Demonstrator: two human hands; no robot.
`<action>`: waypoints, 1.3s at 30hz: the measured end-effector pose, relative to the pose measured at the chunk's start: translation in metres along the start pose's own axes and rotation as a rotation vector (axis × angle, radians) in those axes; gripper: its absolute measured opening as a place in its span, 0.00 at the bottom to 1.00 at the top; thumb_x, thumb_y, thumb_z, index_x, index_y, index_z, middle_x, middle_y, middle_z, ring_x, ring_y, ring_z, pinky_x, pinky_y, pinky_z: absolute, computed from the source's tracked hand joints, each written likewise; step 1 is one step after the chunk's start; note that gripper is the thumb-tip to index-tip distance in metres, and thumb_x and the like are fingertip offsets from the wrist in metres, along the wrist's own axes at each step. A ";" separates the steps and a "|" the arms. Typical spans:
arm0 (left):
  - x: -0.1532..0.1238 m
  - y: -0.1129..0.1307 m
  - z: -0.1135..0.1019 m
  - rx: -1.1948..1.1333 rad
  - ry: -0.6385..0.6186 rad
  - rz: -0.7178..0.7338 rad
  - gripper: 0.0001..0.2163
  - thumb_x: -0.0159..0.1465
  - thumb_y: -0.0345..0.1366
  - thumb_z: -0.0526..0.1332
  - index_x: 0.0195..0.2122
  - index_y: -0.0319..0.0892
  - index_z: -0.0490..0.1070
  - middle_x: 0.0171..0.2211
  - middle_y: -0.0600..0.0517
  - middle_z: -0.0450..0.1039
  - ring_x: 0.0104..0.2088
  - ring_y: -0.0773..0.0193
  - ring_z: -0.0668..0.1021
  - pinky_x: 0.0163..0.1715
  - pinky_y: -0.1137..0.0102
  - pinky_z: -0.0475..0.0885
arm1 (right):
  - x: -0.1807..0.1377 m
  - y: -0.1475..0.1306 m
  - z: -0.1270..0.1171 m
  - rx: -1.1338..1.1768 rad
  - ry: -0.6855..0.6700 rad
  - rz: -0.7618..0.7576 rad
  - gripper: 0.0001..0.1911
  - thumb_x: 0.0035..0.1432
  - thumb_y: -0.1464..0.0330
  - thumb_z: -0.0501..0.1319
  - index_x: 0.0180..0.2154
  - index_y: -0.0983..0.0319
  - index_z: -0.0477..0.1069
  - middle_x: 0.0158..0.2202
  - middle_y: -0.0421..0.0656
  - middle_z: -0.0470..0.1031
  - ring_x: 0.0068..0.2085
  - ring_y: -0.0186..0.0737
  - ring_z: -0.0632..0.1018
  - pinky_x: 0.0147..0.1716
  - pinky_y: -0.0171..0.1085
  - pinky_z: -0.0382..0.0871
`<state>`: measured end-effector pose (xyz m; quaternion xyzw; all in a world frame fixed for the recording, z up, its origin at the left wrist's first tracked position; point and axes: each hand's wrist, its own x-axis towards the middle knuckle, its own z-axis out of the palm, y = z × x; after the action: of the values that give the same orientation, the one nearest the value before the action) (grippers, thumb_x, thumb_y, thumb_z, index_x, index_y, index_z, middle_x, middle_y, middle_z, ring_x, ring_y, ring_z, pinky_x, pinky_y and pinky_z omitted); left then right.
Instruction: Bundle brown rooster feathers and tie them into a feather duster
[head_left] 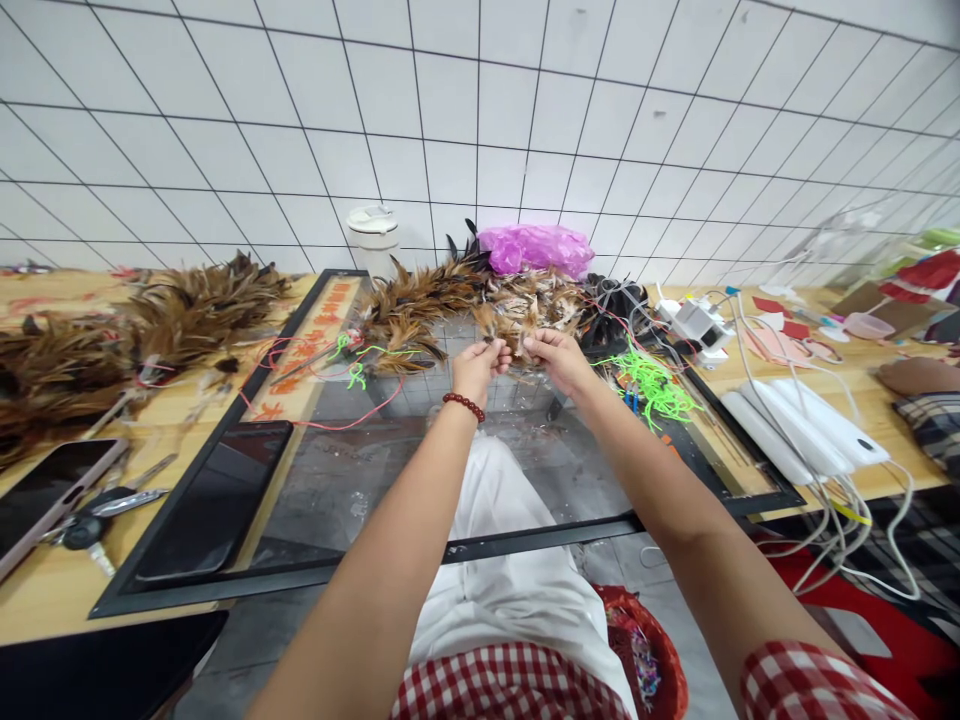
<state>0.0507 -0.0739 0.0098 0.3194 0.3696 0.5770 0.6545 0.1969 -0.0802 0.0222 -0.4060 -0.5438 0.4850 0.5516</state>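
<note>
Over the glass panel [360,450] both of my hands are close together, fingertips pinched. My left hand [478,372], with a dark red bead bracelet [463,403] at the wrist, grips a small brown feather [486,322] that points up from the fingers. A few centimetres to the right, my right hand [556,358] pinches another small feather [529,324], partly covered by the fingers. Just beyond them lies a heap of loose brown and white feathers [536,295]. A brown feather strand [420,300] stretches to the left of that heap.
Bright green strings [652,385] lie right of my hands. A pink plastic bag [536,248] and a white lidded cup [373,240] stand by the wall. Black phone [217,500], keys [94,520] and feather bundles [202,310] are left; chargers [697,325] and white cables [840,540] right.
</note>
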 end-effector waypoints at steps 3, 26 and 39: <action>-0.005 0.003 0.002 0.032 -0.127 -0.131 0.08 0.53 0.34 0.68 0.29 0.35 0.72 0.26 0.47 0.76 0.26 0.66 0.78 0.28 0.72 0.72 | -0.001 0.001 0.004 0.054 -0.028 0.016 0.18 0.41 0.57 0.69 0.23 0.62 0.65 0.22 0.35 0.66 0.23 0.27 0.64 0.24 0.31 0.59; 0.008 0.009 -0.006 -0.147 0.206 0.124 0.08 0.52 0.34 0.68 0.26 0.35 0.71 0.19 0.55 0.68 0.18 0.75 0.69 0.20 0.77 0.65 | -0.007 -0.006 -0.002 -1.219 -0.271 0.024 0.03 0.48 0.70 0.62 0.26 0.62 0.75 0.26 0.41 0.75 0.27 0.33 0.70 0.28 0.32 0.57; -0.002 0.008 -0.002 -0.032 0.036 -0.041 0.06 0.53 0.31 0.67 0.28 0.35 0.72 0.23 0.51 0.73 0.22 0.72 0.74 0.26 0.75 0.69 | -0.003 -0.008 0.004 0.076 -0.037 0.195 0.19 0.36 0.60 0.72 0.26 0.63 0.68 0.19 0.36 0.70 0.20 0.27 0.68 0.20 0.29 0.60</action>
<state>0.0450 -0.0746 0.0161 0.2908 0.3786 0.5751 0.6644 0.1935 -0.0847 0.0294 -0.4268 -0.4932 0.5641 0.5064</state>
